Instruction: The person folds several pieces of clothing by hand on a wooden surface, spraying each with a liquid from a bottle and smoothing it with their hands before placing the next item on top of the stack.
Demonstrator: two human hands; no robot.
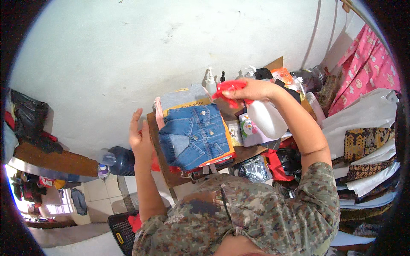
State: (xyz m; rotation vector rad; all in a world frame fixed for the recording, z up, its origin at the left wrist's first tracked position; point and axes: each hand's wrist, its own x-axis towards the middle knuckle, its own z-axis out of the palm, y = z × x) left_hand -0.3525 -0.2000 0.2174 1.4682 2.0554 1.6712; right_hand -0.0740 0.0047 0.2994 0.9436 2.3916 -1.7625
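Note:
My right hand (pixel 256 89) grips a spray bottle by its red trigger head (pixel 231 89). The white body of the bottle (pixel 267 118) tilts down to the right, and its nozzle points left over the clothes. Below the nozzle lies a folded blue denim jacket (pixel 198 134), collar and buttons up, on a stack of folded garments. A grey and yellow printed garment (pixel 184 97) shows behind it. My left hand (pixel 140 136) is raised beside the stack's left side, apart from the jacket, fingers spread. A small red patch shows by its fingers; I cannot tell what it is.
The stack rests on a wooden table (pixel 177 183) against a white wall (pixel 144 48). Pump bottles (pixel 210 84) and plastic packages (pixel 282 76) stand behind. Clothes (pixel 368 144) hang at right. A black basket (pixel 123 238) and a large water bottle (pixel 121 161) are at left.

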